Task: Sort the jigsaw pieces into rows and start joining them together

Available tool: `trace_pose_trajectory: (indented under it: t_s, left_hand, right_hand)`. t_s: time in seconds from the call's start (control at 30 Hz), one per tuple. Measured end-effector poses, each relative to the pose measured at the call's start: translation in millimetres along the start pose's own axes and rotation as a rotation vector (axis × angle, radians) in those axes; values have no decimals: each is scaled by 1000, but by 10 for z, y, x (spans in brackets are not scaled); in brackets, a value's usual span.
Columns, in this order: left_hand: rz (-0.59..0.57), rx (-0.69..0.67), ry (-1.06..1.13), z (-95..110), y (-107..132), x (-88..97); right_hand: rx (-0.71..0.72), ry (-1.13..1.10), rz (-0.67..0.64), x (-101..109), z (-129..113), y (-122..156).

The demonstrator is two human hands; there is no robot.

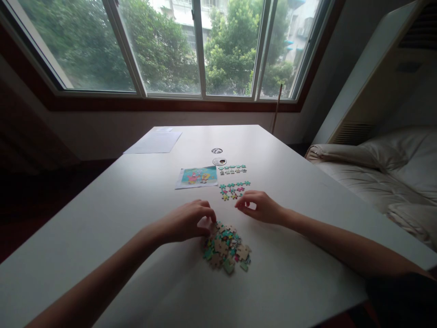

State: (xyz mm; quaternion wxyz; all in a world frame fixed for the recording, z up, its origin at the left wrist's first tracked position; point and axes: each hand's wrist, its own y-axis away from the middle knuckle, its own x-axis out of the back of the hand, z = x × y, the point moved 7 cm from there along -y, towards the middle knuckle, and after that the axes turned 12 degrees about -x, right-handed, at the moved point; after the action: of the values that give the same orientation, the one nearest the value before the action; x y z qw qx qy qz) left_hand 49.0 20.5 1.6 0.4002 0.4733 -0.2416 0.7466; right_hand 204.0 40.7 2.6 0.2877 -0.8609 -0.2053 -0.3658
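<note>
My left hand (191, 221) reaches over the upper left edge of a loose pile of jigsaw puzzle pieces (221, 247). Its fingers are bent, with a gap between thumb and forefinger, and no piece shows in them. The pile mixes bare brown backs with teal, pink and yellow faces. My right hand (256, 206) hovers at the lower right of the laid-out puzzle pieces (232, 190), fingers loosely curved and apart, with nothing visible in them. It partly hides the end of the nearest row. Further rows of puzzle pieces (232, 169) lie beyond.
Left of the rows lies a cartoon picture sheet (198, 176). Two round items (219, 161) are behind it on the white table (136, 196). Papers (153, 141) lie at the far left corner. A pale sofa (362, 168) stands to the right, and windows (201, 54) are ahead.
</note>
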Motion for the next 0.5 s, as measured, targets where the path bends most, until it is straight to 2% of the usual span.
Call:
trace_pose_trajectory:
  t_s: [0.27, 0.5]
  left_hand:
    - [17, -81, -17, -6, -41, -38]
    - [45, -102, -90, -43, -57, -45]
  right_hand:
    - [-33, -45, 26, -9, 36, 53]
    - [-37, -73, 32, -115, -50, 113]
